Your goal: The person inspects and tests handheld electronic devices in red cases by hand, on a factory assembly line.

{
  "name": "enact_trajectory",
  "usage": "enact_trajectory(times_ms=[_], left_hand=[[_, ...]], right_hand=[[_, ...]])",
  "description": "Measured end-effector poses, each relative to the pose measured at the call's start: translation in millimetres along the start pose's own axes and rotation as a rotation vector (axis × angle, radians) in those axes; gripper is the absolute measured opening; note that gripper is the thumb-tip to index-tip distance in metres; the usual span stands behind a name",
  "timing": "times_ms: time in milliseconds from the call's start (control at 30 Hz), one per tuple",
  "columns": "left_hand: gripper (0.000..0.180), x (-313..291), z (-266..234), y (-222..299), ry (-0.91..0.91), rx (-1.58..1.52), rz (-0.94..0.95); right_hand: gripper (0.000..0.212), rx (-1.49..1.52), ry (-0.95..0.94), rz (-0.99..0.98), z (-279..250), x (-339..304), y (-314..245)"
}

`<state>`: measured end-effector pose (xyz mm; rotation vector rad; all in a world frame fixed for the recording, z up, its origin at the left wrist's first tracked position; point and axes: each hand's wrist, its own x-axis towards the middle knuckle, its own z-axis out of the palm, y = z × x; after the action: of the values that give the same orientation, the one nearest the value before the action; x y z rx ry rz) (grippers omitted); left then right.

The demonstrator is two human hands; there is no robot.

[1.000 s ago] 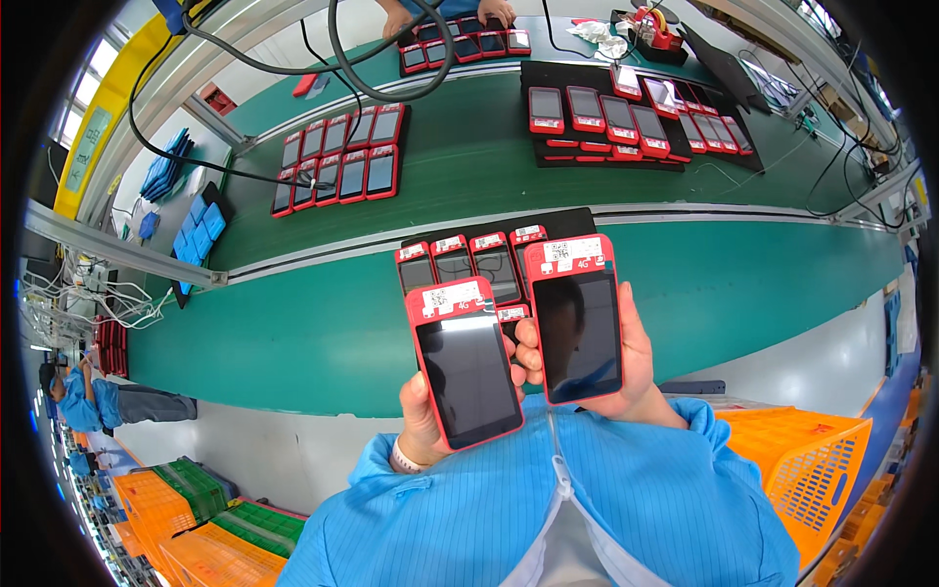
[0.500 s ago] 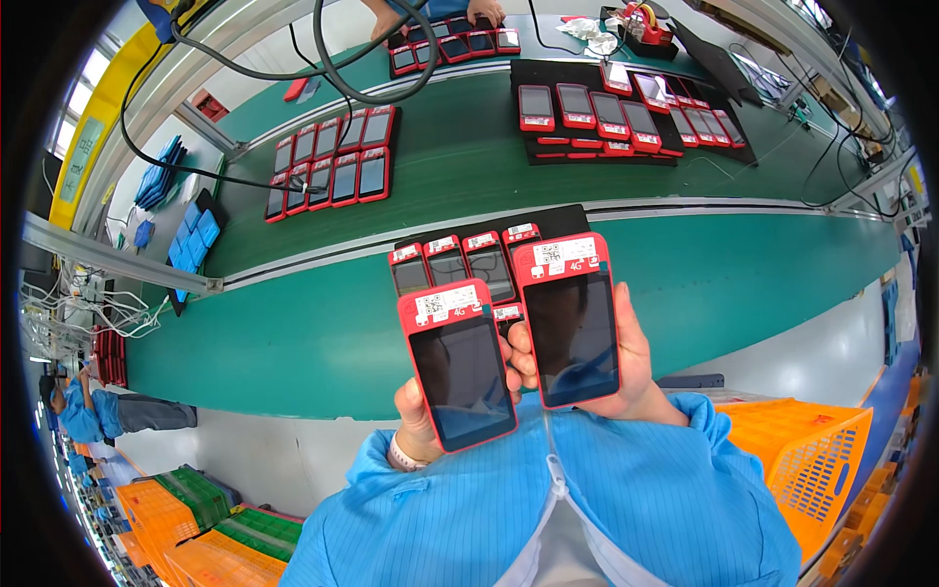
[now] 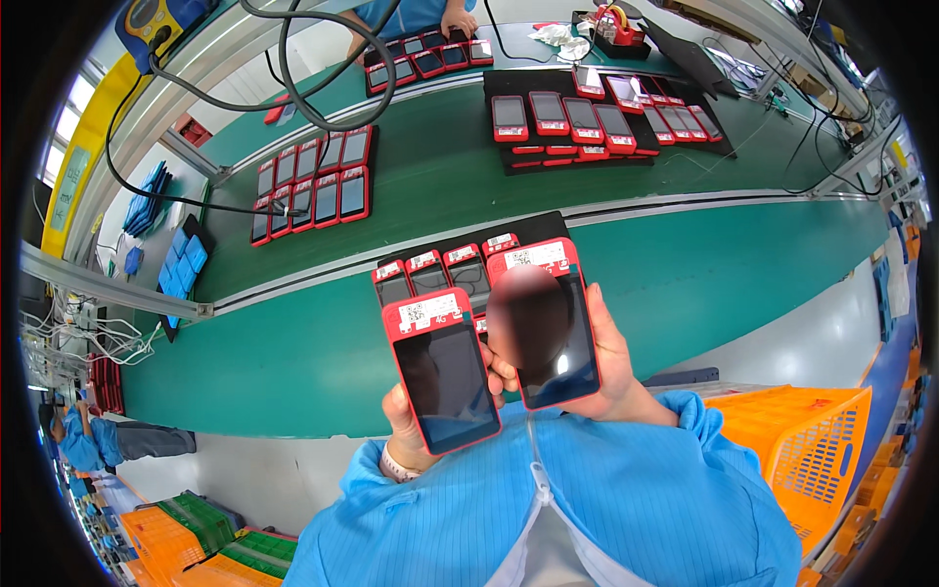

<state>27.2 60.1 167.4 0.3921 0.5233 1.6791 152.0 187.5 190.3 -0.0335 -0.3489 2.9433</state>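
Note:
Held close in front of my chest are two red handheld touchscreen devices, both upright with dark screens facing me and white labels along their tops. My left hand (image 3: 406, 423) is closed around the left device (image 3: 448, 382), gripping it by its sides. Closed on the right device (image 3: 577, 342) is my right hand (image 3: 616, 367), its thumb along the right edge. Some fingertips show between the two devices, close together. A blurred round patch hides part of the right screen. Just beyond, similar red devices (image 3: 426, 276) lie on a black mat (image 3: 546, 228), partly covered by the held ones.
Across the green bench (image 3: 685, 259) runs a metal rail (image 3: 636, 211). Farther back lie a block of red devices (image 3: 326, 199) and a larger group (image 3: 572, 122) on black mats. Cables (image 3: 284, 59) hang overhead. An orange crate (image 3: 797, 445) stands at right. Opposite, a person's hand (image 3: 457, 22) touches devices.
The scene has shifted slightly left in view. Both hands keep hold of the same two devices, which stay side by side. A blurred patch now covers part of the right screen.

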Motion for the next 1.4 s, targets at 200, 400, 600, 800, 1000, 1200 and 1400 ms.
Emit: enact_trajectory(times_ms=[200,400,600,800,1000,1200,1400], left_hand=[[0.083,1.5,2.0,1.4,-0.009,-0.046,-0.040],[0.086,4.6,10.1,-0.2,0.057,-0.069,-0.025],[0.090,3.8,7.5,2.5,0.091,-0.005,-0.053],[0.093,7.8,16.5,2.6,0.046,0.011,-0.010],[0.094,3.5,15.2,9.7,-0.042,0.064,0.025],[0.085,6.0,13.8,7.3,-0.100,-0.037,-0.002],[0.092,5.3,13.5,7.2,-0.013,0.017,-0.014]], right_hand=[[0.082,0.016,0.005,0.008,-1.1,-1.3,-2.0],[0.079,0.014,0.027,0.008,-5.0,-0.6,-5.8],[0.080,-0.017,0.049,-0.010,-8.2,1.2,-5.9],[0.079,-0.015,0.035,-0.010,-0.5,-2.5,-3.8],[0.078,-0.060,-0.070,-0.081,5.0,-2.4,0.9],[0.078,-0.071,0.022,-0.049,2.1,-6.1,-0.4],[0.078,-0.072,-0.013,-0.037,2.1,-6.0,-1.7]])
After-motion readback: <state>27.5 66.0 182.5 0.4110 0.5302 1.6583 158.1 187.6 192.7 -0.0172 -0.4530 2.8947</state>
